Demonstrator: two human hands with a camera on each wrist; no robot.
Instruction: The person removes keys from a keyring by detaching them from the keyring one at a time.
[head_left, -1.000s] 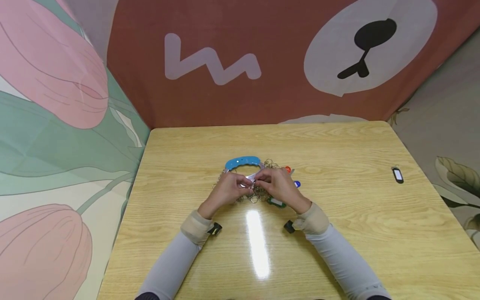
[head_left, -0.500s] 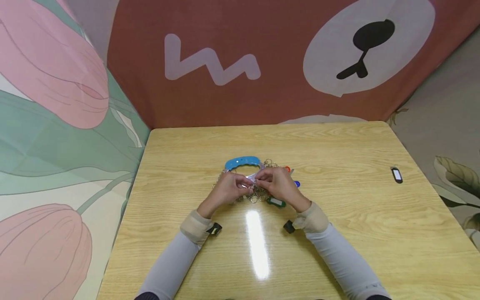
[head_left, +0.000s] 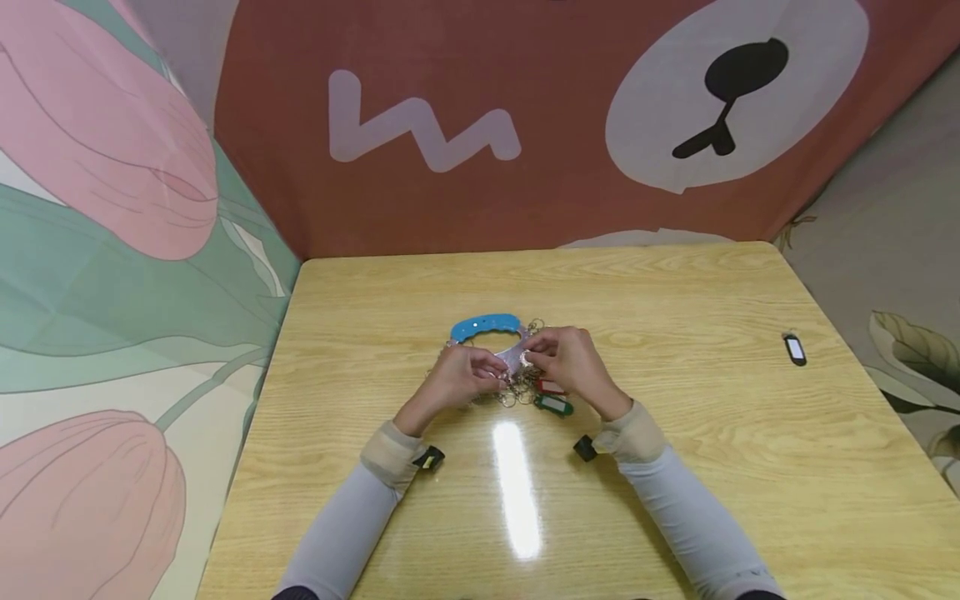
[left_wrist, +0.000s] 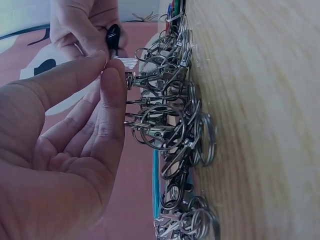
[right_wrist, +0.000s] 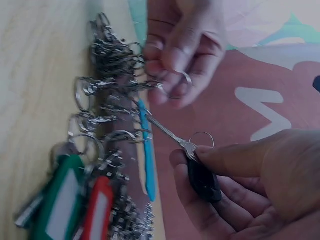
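Note:
A large key holder with a blue handle [head_left: 485, 326] lies on the table, its metal plate [head_left: 510, 357] strung with many swivel clasps and split rings [left_wrist: 165, 125]. My left hand [head_left: 467, 375] pinches a split ring [right_wrist: 187, 80] between thumb and index finger, at the holder's near side. Beside it, my right hand [head_left: 572, 358] holds a silver key [right_wrist: 172, 134] with a black key tag [right_wrist: 204, 182] between thumb and fingers; a thin ring [right_wrist: 204, 135] shows by the key's head. A green key tag [right_wrist: 64, 200] and a red key tag [right_wrist: 98, 210] hang from the holder.
On the wooden table [head_left: 675, 467], another black key tag [head_left: 794, 349] with a white label lies far to the right. A brown printed cloth [head_left: 450, 208] rises behind the table's back edge, and a floral cloth [head_left: 112, 333] stands at the left.
My right hand has shifted a little right and away from my left hand, uncovering more of the plate and a red tag. It now covers the blue tag. My left hand stays put.

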